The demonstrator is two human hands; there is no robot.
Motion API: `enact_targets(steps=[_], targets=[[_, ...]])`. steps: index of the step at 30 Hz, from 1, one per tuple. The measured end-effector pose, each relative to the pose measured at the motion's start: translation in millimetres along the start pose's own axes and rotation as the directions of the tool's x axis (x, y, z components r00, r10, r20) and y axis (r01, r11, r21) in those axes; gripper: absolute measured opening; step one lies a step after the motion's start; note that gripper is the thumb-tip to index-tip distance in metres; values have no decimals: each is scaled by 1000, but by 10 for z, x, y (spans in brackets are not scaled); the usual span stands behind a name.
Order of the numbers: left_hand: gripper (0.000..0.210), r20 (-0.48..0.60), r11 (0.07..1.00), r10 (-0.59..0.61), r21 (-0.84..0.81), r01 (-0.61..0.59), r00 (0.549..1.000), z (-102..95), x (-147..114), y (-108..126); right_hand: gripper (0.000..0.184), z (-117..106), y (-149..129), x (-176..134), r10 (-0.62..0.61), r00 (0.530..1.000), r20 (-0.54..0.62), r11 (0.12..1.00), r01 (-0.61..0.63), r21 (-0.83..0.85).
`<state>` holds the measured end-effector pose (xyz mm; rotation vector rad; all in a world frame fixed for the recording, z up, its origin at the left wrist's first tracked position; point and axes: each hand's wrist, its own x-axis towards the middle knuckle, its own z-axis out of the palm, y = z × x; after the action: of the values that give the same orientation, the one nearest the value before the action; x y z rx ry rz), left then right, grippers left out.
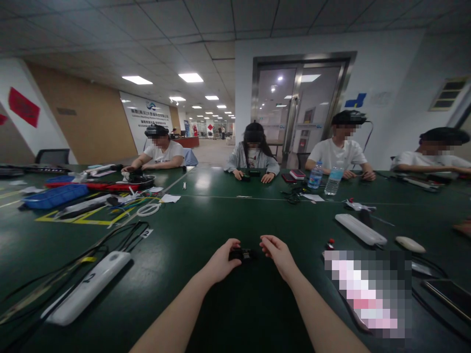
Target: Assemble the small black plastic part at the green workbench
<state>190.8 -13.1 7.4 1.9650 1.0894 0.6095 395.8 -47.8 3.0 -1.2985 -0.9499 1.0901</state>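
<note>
On the dark green table in front of me lies a small black object (243, 254), too dark for me to tell its kind. My left hand (223, 258) is closed around its left side, thumb in front and fingers behind. Just right of it, apart from the object by a small gap, is my right hand (276, 253). Its fingers are curled and drawn together, and whatever they pinch, if anything, is too small to make out.
A white power strip (91, 287) with black cables lies at left, another white strip (360, 229) at right. Near it are a blurred-out phone-like item (362, 294), a white mouse (410, 244) and a dark phone (451, 296). Water bottles (334, 180) and several seated people are across the table.
</note>
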Motion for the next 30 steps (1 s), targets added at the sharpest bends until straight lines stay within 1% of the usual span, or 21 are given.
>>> enact_targets(steps=[2, 4, 6, 9, 11, 14, 18, 23, 27, 30], targets=[[49, 7, 1000, -1, -3, 1, 1000, 0, -2, -3, 21, 6, -26, -24, -25, 999, 26, 997, 27, -75], [50, 2, 1000, 13, -7, -13, 1000, 9, 5, -20, 21, 13, -52, -47, -70, 994, 79, 977, 84, -194], [50, -4, 999, 35, -13, -35, 999, 21, 16, -41, 23, 24, -79, -74, -112, 981, 157, 933, 158, -324], [51, 5, 998, 46, -30, -46, 999, 27, 26, -53, 27, 49, -127, -131, -132, 955, 266, 847, 248, -470], [50, 14, 998, 44, -41, -43, 999, 23, 25, -43, 27, 65, -159, -174, -126, 939, 321, 797, 289, -531], [49, 8, 998, 49, -46, -49, 999, 20, 26, -33, 27, 89, -196, -223, -117, 924, 365, 753, 322, -574], [49, 0, 996, 66, -53, -66, 998, 39, 53, -84, 28, 123, -207, -238, -115, 915, 386, 713, 346, -610], [49, 10, 994, 100, -56, -99, 995, 56, 78, -156, 25, 176, -181, -230, -112, 925, 364, 692, 336, -640], [49, 15, 995, 88, -43, -88, 996, 35, 63, -131, 17, 207, -157, -222, -127, 930, 344, 727, 324, -605], [49, 23, 996, 84, -34, -84, 996, 13, 45, -90, 18, 203, -145, -191, -137, 949, 283, 792, 277, -544]])
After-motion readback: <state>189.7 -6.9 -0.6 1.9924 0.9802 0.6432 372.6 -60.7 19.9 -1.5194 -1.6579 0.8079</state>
